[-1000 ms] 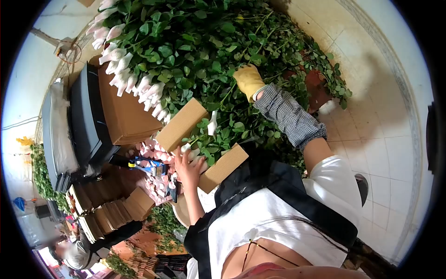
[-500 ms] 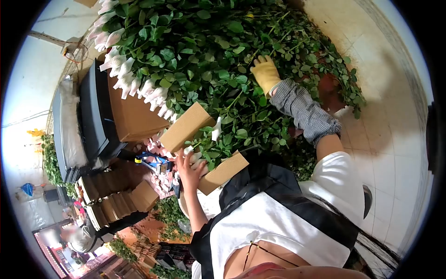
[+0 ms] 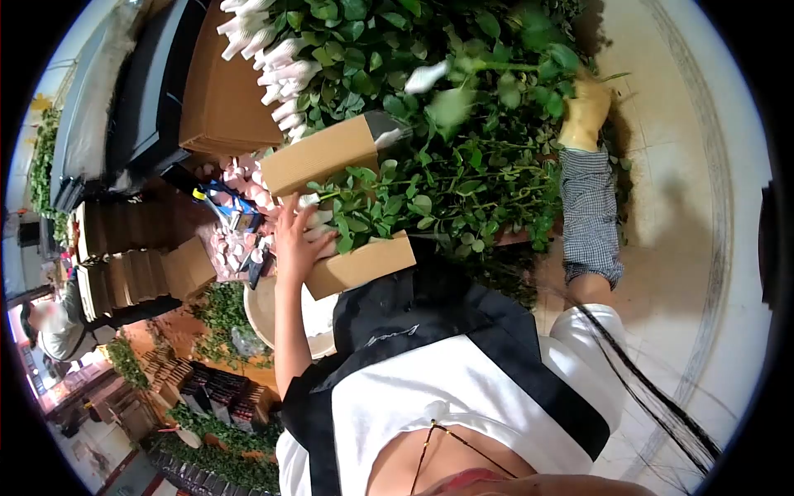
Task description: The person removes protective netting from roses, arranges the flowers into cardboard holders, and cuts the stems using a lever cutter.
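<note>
My bare left hand [image 3: 298, 244] rests with fingers spread on the white-netted flower heads [image 3: 321, 227], which lie between two cardboard flaps [image 3: 360, 264]. Green leafy stems [image 3: 372, 207] reach right from those heads. At the upper right, my right hand [image 3: 585, 107], in a yellow glove, is closed on the stem end of a single flower. That flower's white-netted head [image 3: 426, 77] points left, and its leaves are blurred. Below and behind it spreads a large pile of leafy stems [image 3: 496, 165], with netted heads [image 3: 285, 74] along its left edge.
Left of the pile are a large cardboard box [image 3: 223, 99] and dark stacked sheets [image 3: 149, 99]. Nearer are folded cardboard pieces [image 3: 136, 277], a blue-and-yellow tool [image 3: 227, 207] and a round tub [image 3: 263, 314]. Another person [image 3: 58, 326] is at the far left.
My gloved right hand has moved right from the pile, and a netted flower now extends from it, lifted over the leaves. The view has shifted; my left hand stays at the flower heads.
</note>
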Available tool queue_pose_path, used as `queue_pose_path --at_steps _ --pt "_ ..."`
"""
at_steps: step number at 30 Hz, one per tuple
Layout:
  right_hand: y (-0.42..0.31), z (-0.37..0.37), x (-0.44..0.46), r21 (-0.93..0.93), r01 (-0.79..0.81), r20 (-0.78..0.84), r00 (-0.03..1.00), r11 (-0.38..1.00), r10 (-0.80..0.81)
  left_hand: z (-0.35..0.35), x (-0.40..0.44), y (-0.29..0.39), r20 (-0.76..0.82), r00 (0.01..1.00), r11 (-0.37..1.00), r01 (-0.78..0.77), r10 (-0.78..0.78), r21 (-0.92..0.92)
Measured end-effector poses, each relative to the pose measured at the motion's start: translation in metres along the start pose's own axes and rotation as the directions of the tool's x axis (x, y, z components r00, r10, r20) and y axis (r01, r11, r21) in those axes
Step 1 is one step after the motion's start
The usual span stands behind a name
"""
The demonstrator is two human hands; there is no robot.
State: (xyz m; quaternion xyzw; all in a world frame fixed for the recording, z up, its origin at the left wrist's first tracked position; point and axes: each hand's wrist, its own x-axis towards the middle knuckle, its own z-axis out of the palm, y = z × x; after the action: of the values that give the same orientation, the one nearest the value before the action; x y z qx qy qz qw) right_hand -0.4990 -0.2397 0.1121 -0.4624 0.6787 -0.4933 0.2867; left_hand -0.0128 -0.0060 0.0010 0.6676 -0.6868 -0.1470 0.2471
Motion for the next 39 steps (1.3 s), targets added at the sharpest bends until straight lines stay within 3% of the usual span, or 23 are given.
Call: queue_pose_path --at_steps 2,3,4,5,6,7,9,11,13,15,17,18,19,22,23,24,25,27,31,33,35,37,39 --pt "0.018 -0.018 0.018 -0.61 0.46 0.232 0.883 0.646 -0.409 0.0 -0.003 -0.001 0.018 1.0 1.0 -0.001 0.001 0.003" --pt "0.028 -0.023 0.034 -0.933 0.353 0.329 0.917 0.075 -0.226 -0.002 -0.002 -0.001 0.014 1.0 0.999 -0.012 0.012 -0.035" --pt "0.025 -0.03 0.021 -0.803 0.585 0.475 0.742 0.112 -0.472 -0.001 -0.005 -0.002 0.022 1.0 1.0 -0.017 0.017 -0.015" --pt "0.013 -0.036 0.032 -0.921 0.378 0.289 0.825 0.094 -0.486 0.001 -0.004 -0.004 0.011 1.0 1.0 -0.018 0.018 0.003" --pt "-0.002 -0.039 0.04 -0.918 0.391 0.308 0.809 0.067 -0.501 0.003 -0.001 -0.004 -0.009 1.0 1.0 -0.004 0.004 -0.02" --pt "-0.036 -0.042 0.022 -0.851 0.424 0.184 0.793 0.309 -0.58 0.003 -0.003 -0.006 -0.021 1.0 1.0 -0.012 0.012 -0.014" --pt "-0.048 -0.044 0.009 -0.736 0.427 0.033 0.799 0.526 -0.601 0.005 -0.007 -0.009 -0.022 0.999 1.0 -0.031 0.031 -0.002" --pt "-0.058 -0.029 0.011 -0.891 0.275 0.136 0.921 0.361 -0.366 0.006 -0.005 -0.01 -0.022 0.998 0.998 -0.051 0.052 0.032" --pt "-0.089 -0.026 -0.024 -0.854 0.39 0.232 0.878 0.344 -0.419 0.005 -0.002 -0.011 -0.035 0.998 0.998 -0.059 0.058 -0.007" --pt "-0.087 -0.031 -0.031 -0.743 0.636 0.45 0.704 0.208 -0.549 0.007 -0.005 -0.015 -0.03 0.998 0.997 -0.055 0.053 -0.063" --pt "-0.096 -0.004 -0.085 -0.607 0.506 0.414 0.86 0.613 -0.3 0.014 -0.007 -0.021 -0.029 0.998 0.997 -0.051 0.05 -0.056" --pt "-0.079 0.0 -0.102 -0.538 0.459 0.387 0.88 0.706 -0.277 0.01 -0.007 -0.02 0.003 1.0 0.994 -0.03 0.031 -0.102" --pt "-0.071 0.008 -0.113 -0.59 0.568 0.504 0.814 0.574 -0.288 0.01 -0.006 -0.023 0.02 0.999 0.993 -0.044 0.046 -0.109" --pt "-0.049 0.058 -0.172 -0.502 0.306 0.5 0.866 0.809 -0.018 0.015 -0.005 -0.033 0.049 0.999 0.928 0.01 0.009 -0.373" --pt "-0.021 0.067 -0.181 -0.501 0.696 0.662 0.691 0.514 -0.29 0.015 -0.005 -0.034 0.021 1.0 0.89 -0.005 0.017 -0.455" --pt "0.013 0.08 -0.188 -0.517 0.746 0.682 0.656 0.421 -0.324 0.007 -0.001 -0.031 0.151 0.988 0.851 0.103 -0.028 -0.514" --pt "0.033 0.091 -0.198 -0.51 0.797 0.677 0.604 0.324 -0.42 0.007 -0.003 -0.031 0.062 0.997 0.93 -0.018 0.043 -0.366" --pt "0.059 0.101 -0.208 -0.71 0.672 0.669 0.737 0.211 -0.097 0.002 -0.002 -0.03 0.001 0.994 0.978 -0.104 0.105 -0.183" --pt "0.03 0.114 -0.231 -0.832 0.527 0.539 0.842 0.174 0.025 -0.003 -0.002 -0.026 0.041 0.995 0.982 -0.082 0.09 -0.171" --pt "0.046 0.125 -0.228 -0.851 0.521 0.504 0.771 -0.068 -0.39 -0.006 0.001 -0.024 0.067 0.994 0.985 -0.072 0.083 -0.156" --pt "0.161 0.123 -0.22 -0.757 0.616 0.481 0.751 0.218 -0.451 -0.004 -0.001 -0.023 0.064 0.994 0.99 -0.083 0.09 -0.11" --pt "0.148 0.133 -0.204 -0.815 0.403 0.448 0.894 0.417 0.012 -0.001 -0.007 -0.032 0.037 0.994 0.986 -0.101 0.107 -0.129" --pt "0.125 0.11 -0.189 -0.619 0.388 0.493 0.869 0.683 -0.047 -0.009 -0.018 -0.039 0.016 0.999 0.968 -0.046 0.051 -0.247"
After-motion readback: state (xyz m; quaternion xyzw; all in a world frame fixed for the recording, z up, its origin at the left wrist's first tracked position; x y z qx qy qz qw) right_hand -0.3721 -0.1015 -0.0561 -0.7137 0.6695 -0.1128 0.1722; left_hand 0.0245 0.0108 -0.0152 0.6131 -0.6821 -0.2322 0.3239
